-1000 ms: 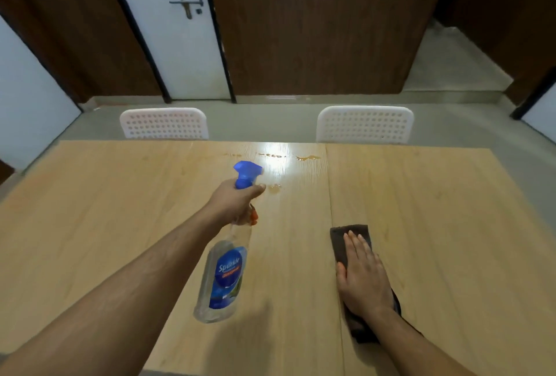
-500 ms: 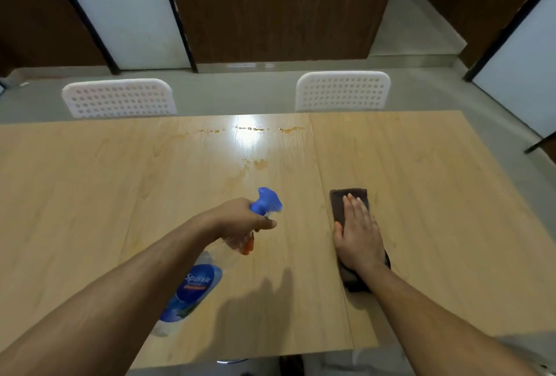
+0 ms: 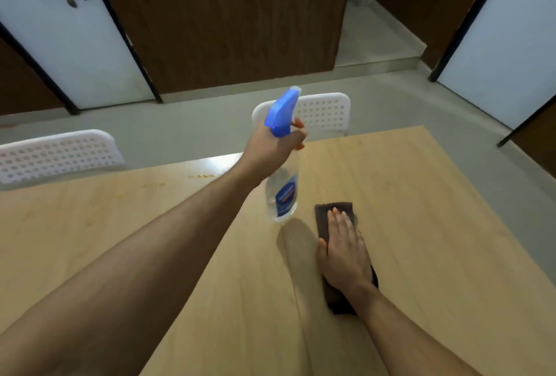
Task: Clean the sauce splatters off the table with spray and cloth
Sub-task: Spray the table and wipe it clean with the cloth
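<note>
My left hand (image 3: 272, 147) grips the neck of a clear spray bottle (image 3: 282, 195) with a blue trigger head, lifted above the wooden table (image 3: 421, 225) and roughly upright. My right hand (image 3: 344, 251) lies flat, fingers straight, on a dark brown cloth (image 3: 332, 210) spread on the table just right of the bottle. Orange sauce splatters (image 3: 201, 176) dot the far edge of the table, left of the bottle; fainter smears (image 3: 153, 185) sit further left. My left forearm hides part of the tabletop.
Two white perforated chairs stand behind the far edge, one on the left (image 3: 57, 154) and one behind the bottle (image 3: 326, 112). Beyond are grey floor, white doors and brown wood panelling. The table's right edge (image 3: 481, 195) runs diagonally.
My left hand has raised the bottle from low and tilted near the table to upright and further forward. The camera view has swung left and tilted. My right hand stays on the cloth.
</note>
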